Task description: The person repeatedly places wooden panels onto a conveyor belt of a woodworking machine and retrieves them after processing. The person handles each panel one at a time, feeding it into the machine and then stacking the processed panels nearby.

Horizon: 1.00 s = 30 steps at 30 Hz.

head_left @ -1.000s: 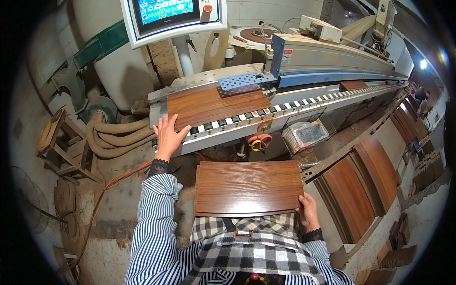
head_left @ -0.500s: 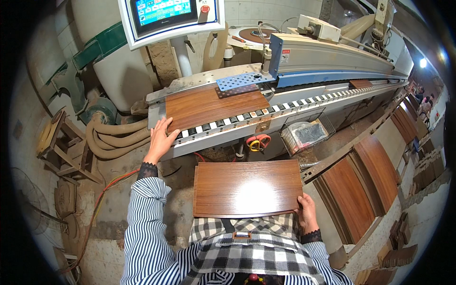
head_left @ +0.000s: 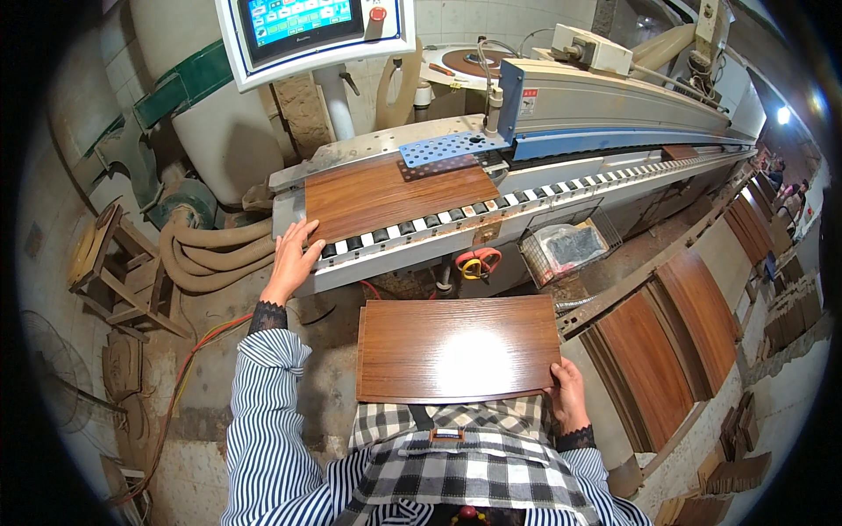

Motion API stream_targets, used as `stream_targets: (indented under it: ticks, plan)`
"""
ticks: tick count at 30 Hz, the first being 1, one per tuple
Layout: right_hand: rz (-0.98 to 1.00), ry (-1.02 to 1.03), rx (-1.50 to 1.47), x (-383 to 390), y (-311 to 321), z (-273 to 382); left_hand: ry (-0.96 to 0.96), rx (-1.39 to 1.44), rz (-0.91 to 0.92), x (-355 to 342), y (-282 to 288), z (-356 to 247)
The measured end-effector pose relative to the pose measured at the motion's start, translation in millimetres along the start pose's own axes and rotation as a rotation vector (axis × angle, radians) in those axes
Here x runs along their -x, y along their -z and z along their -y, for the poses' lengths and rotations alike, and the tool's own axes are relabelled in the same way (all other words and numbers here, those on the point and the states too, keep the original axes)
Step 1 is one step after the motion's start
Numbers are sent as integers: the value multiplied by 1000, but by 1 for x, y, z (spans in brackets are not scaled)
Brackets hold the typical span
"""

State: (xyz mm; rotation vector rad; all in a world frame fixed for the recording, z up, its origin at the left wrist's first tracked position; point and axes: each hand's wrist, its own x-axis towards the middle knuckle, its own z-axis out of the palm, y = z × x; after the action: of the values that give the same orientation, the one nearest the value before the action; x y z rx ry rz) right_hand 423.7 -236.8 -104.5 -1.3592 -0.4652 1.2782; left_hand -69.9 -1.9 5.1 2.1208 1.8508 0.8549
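Conveyor (head_left: 574,185); left hand (head_left: 292,260) leftward, contact unclear

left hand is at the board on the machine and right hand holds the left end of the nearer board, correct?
Wrong end: the head view shows the right hand holding the right end of the nearer board. The left hand is at the board on the machine.

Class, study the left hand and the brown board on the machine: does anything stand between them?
Nothing visible does: the left hand is at the near-left corner of the brown board. The blue perforated plate overhangs its far edge, away from the hand.
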Motion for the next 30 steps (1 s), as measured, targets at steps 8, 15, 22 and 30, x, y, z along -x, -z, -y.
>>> stream_targets:
  ticks: [8,15,22,30]
  plan:
    - [7,6,-15,-2,4,-5,8,-44,27,-7,-3,-15]
    - [18,-1,-56,1,0,-1,-40,-122,10,-25,-37,-53]
    - [30,18,-93,5,1,0,-89,-109,-66,-43,-85,-94]
    - [260,110,-223,20,5,5,-119,186,-100,-35,-72,-88]
